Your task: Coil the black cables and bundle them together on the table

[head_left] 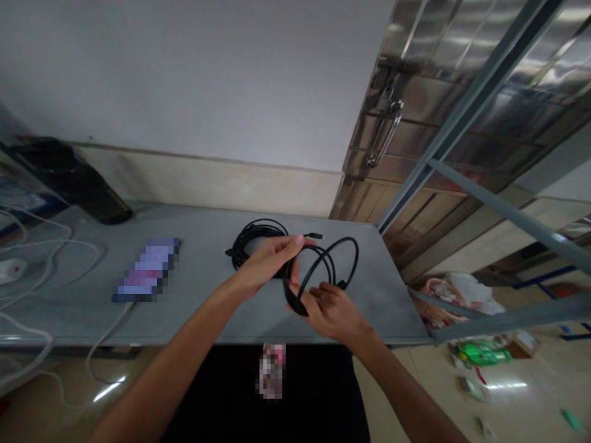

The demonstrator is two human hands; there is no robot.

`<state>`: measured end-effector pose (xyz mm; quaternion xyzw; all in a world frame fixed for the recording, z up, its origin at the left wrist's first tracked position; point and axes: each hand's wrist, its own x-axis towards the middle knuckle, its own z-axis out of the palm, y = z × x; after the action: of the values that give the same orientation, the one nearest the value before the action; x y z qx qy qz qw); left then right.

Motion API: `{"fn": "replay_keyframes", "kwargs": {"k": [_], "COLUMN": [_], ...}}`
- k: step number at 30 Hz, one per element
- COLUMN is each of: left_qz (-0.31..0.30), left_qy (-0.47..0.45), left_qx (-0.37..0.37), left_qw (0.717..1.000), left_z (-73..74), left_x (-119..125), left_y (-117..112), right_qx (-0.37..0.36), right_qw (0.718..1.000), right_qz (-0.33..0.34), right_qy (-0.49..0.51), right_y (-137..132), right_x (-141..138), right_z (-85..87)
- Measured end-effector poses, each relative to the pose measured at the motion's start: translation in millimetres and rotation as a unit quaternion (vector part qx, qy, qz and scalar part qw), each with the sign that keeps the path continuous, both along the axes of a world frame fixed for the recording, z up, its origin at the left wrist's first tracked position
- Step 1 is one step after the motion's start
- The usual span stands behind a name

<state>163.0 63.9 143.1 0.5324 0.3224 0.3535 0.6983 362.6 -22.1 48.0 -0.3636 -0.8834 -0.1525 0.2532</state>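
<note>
Left hand point(272, 255) and right hand point(335, 311) both gripping looped black cable point(294, 301), over tabletop point(198, 246). Clock from hands: coil of black cable point(239, 249) just beyond left hand, 10 o'clock. Phone point(148, 266), white lead attached, 9. Farther, metal door handle point(390, 138), 1.

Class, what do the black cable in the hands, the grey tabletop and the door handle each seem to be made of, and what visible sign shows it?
Black cable: probably rubber or plastic sheathing, fairly matte; it bends in smooth loops.
Grey tabletop: perhaps painted metal or laminate, smooth with low sheen; its even colour fits either.
Door handle: likely polished metal, given its bright highlights.
</note>
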Motion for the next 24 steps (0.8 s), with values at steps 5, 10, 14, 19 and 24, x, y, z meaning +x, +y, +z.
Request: {"fn": "replay_keyframes", "kwargs": {"k": [5,10,14,19,24], "left_qz": [0.075,0.177,0.24,0.277,0.242], "left_qy": [0.095,0.163,0.128,0.073,0.094], "left_qx": [0.137,0.189,0.164,0.15,0.179], "left_qw": [0.983,0.952,0.948,0.946,0.949], "left_z": [1.7,-36.6,-70.2,-85.3,-86.2], "left_x": [-34,-74,-93,-98,-96], "left_y": [42,89,104,103,104], "right_qx": [0.018,-0.015,-0.032,-0.075,-0.073], "right_qw": [0.997,0.993,0.995,0.996,0.997], "right_qz": [0.021,0.014,0.004,0.021,0.032], "right_qy": [-0.078,-0.119,-0.099,-0.04,0.003], "right_y": [70,131,157,164,160], "right_x": [-15,-45,-66,-69,-64], "right_z": [16.4,19.7,0.8,-16.4,-19.7]}}
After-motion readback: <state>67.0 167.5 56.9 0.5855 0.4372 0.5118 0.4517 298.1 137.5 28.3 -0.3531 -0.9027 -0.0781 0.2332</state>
